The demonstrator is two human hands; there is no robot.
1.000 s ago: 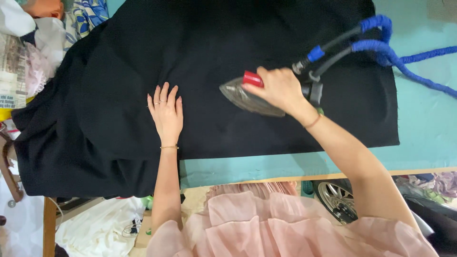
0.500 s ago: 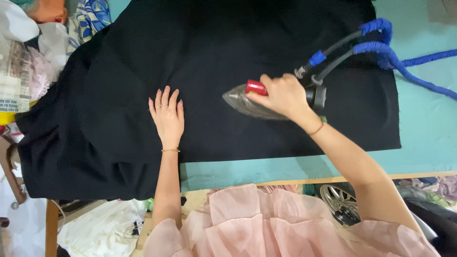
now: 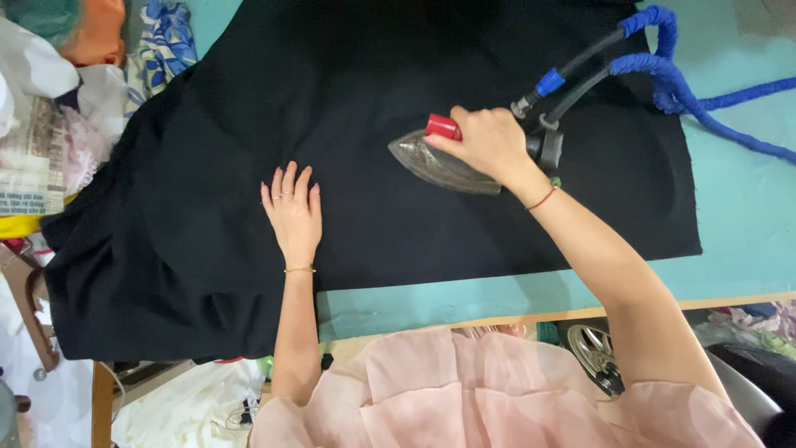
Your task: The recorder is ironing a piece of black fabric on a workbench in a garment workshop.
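two hands of yours are in view over a black cloth (image 3: 356,99) that covers most of the turquoise table (image 3: 746,224), and the cloth's top edge is cut off by the upper border of the frame while its lower left part hangs over the table's edge into folds you can barely read. your right hand (image 3: 489,145), just right of centre, is clamped around the handle of a steam iron (image 3: 439,162), so the handle is mostly hidden; only the red knob at its front, the grey soleplate pointing left and the black rear end show. the iron rests on the cloth. from its back a black hose with a blue collar and a blue wrapped cord (image 3: 696,99) run to the upper right and leave the frame. your left hand (image 3: 292,211), left of centre, lies flat on the cloth with fingers straight and slightly apart, holding nothing. at the far left edge a printed paper sheet (image 3: 25,178) lies above something yellow, partly out of frame, its print too small to make out. beside it, white and blue patterned fabrics (image 3: 162,37) are piled in the upper left corner. a spoked metal wheel (image 3: 597,353) peeks out under the table at lower right, half hidden by your arm.
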